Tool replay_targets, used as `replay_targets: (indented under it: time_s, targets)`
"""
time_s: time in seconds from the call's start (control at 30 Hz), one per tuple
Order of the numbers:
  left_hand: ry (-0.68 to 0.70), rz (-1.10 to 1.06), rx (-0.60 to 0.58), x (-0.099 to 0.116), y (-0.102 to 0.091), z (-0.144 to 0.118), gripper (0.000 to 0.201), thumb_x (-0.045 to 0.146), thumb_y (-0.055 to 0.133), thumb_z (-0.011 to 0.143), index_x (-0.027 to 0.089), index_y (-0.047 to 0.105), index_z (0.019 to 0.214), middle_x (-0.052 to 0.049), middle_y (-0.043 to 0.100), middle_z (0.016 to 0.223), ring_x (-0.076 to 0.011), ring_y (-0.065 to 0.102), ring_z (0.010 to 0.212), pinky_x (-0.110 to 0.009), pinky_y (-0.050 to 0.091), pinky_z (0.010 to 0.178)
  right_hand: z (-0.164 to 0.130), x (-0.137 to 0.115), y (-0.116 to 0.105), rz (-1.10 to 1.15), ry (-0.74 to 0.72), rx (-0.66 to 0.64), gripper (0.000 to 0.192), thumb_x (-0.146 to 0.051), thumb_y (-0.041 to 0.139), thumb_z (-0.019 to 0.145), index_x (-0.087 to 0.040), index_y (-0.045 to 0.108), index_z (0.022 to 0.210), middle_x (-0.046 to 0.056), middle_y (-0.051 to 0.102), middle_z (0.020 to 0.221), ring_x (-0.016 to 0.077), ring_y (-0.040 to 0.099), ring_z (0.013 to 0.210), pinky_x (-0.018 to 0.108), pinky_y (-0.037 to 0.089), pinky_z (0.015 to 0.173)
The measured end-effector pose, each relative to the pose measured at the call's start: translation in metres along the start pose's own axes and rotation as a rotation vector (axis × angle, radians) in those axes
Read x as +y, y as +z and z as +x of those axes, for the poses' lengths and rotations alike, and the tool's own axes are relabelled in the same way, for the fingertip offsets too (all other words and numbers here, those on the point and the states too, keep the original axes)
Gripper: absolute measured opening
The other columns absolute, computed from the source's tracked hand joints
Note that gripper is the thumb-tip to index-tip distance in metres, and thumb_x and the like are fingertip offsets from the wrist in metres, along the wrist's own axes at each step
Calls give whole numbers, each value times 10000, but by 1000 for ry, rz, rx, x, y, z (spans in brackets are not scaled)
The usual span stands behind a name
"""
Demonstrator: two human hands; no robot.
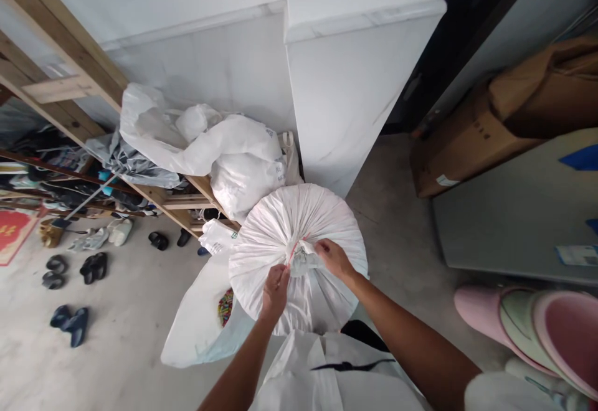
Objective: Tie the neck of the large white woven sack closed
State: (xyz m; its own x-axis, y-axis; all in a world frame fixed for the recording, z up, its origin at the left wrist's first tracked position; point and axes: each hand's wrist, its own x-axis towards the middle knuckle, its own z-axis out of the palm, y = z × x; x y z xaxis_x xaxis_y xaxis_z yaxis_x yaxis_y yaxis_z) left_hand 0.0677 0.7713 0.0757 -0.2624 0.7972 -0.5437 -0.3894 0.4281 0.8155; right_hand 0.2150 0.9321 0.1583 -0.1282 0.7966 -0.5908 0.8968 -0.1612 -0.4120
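At far left, on the concrete floor [121, 311], lie scattered shoes [70, 324] beneath a wooden rack [70, 68] that carries slumped plastic bags [224, 149]. Nearer centre, an open white bag [196, 330] shows coloured contents at its mouth. At centre stands a full white sack [280, 236], its top gathered into radiating pleats against a white pillar [346, 87]. The left hand [275, 291] is closed in a pinch on a thin red tie [292, 253] at the gathered neck [303, 258]; the right hand [332, 256], just beside it, is closed on the bunched neck itself. Judged risks: the thin film may tear at the pleats if the tie is drawn hard; the bunch may spring open if either grip loosens; the sack, standing unsupported, may tip toward the open bag. At right, cardboard boxes [471, 137] rest on a grey cabinet [514, 212]; pink footwear [527, 330] lies at lower right.
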Motion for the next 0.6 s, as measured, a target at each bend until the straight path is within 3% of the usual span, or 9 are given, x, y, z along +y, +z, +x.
replay_targets:
  time_s: [0.07, 0.13, 0.17, 0.23, 0.3, 0.37, 0.47, 0.53, 0.6]
  targets:
    - [344, 228, 58, 19, 2, 1, 290, 325, 563, 982, 106, 574, 792, -133, 589, 1124, -164, 571, 1088, -300, 430, 951, -18, 1, 10, -84, -87, -65, 474, -547, 552, 922, -166, 619, 1195, 27, 625, 1138, 165, 581, 1033, 276, 413, 925]
    - [421, 236, 21, 43, 3, 17, 277, 283, 566, 981, 115, 567, 761, -82, 617, 947, -120, 587, 937, -259, 435, 875, -29, -2, 18, -244, -79, -136, 463, -491, 501, 967, -141, 524, 1269, 67, 619, 1120, 202, 584, 1017, 304, 396, 884]
    - [385, 232, -37, 54, 5, 30, 304, 321, 552, 993, 118, 588, 770, -53, 600, 830, -106, 568, 826, -251, 433, 813, -31, -4, 21, -313, -65, -176, 361, -426, 456, 993, -138, 510, 1204, 65, 618, 1012, 201, 578, 924, 304, 374, 807]
    - [275, 202, -140, 66, 11, 58, 351, 387, 512, 1007, 120, 671, 845, -36, 623, 799, -105, 584, 793, -240, 439, 780, -30, -8, 23, -359, -64, -228, 207, -344, 391, 1013, -152, 465, 989, 28, 517, 764, 165, 471, 706, 293, 279, 674]
    - [140, 157, -223, 65, 18, 82, 313, 320, 500, 995, 156, 711, 1158, -17, 688, 1092, -117, 626, 1021, -219, 444, 907, -24, -12, 21, -317, -142, -224, 252, -356, 393, 1004, -148, 414, 864, 17, 447, 701, 140, 399, 665, 285, 230, 651]
    - [0, 139, -228, 58, 23, 92, 304, 245, 513, 952, 136, 721, 1145, -20, 697, 1071, -129, 626, 982, -227, 448, 878, -19, -17, 14, -268, -245, -205, 313, -399, 401, 995, -142, 411, 818, 15, 457, 708, 129, 404, 672, 280, 238, 659]
    - [4, 59, -236, 54, 20, 69, 328, 286, 517, 944, 111, 725, 1126, -40, 696, 999, -138, 609, 918, -240, 444, 846, -17, -24, 0, -161, -325, -189, 370, -456, 418, 1001, -137, 438, 814, 5, 453, 705, 113, 424, 668, 266, 291, 667]
    - [81, 94, -229, 62, 16, 27, 354, 353, 504, 971, 141, 723, 1150, -32, 684, 1052, -135, 602, 961, -239, 423, 880, -20, -27, -11, -55, -313, -155, 424, -517, 447, 994, -132, 492, 824, 8, 466, 716, 109, 433, 680, 260, 331, 674]
    - [-3, 95, -287, 76, 12, -26, 377, 434, 492, 986, 153, 735, 1049, -31, 631, 860, -117, 525, 779, -243, 388, 723, -22, -27, -21, 44, -242, -132, 495, -595, 463, 972, -127, 542, 837, 19, 502, 731, 118, 469, 697, 263, 379, 686]
